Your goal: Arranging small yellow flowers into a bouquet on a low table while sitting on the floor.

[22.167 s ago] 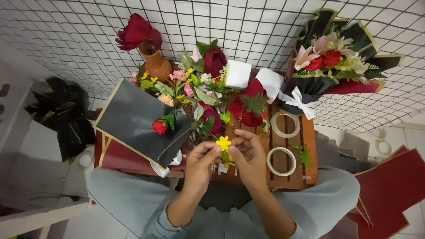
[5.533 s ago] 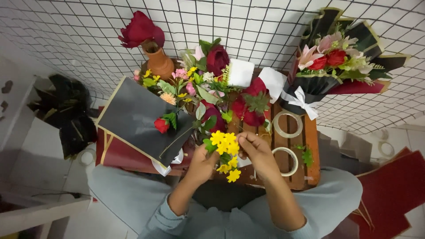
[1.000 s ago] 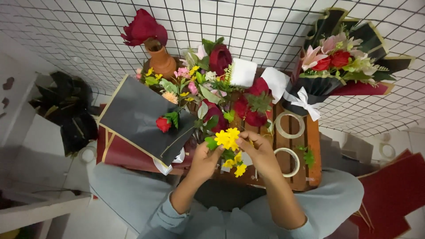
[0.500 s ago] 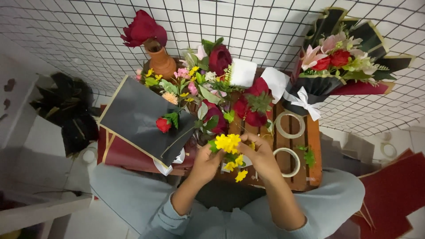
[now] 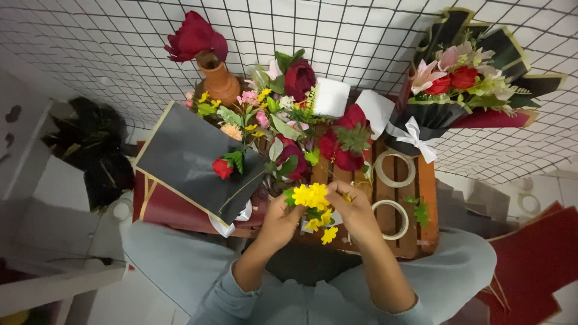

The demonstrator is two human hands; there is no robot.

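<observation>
Wooden worktop: both hands pinch yellow flowers; loose blooms at 6 o'clock could drop off.

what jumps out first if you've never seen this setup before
The eye goes first to the yellow flowers at the centre, gripped from both sides by the left hand and the right hand above a wooden crate table. Next comes the wrapped bouquet in black paper at top right against the wire grid wall. At top left, a dark red rose stands in a terracotta vase.
</observation>
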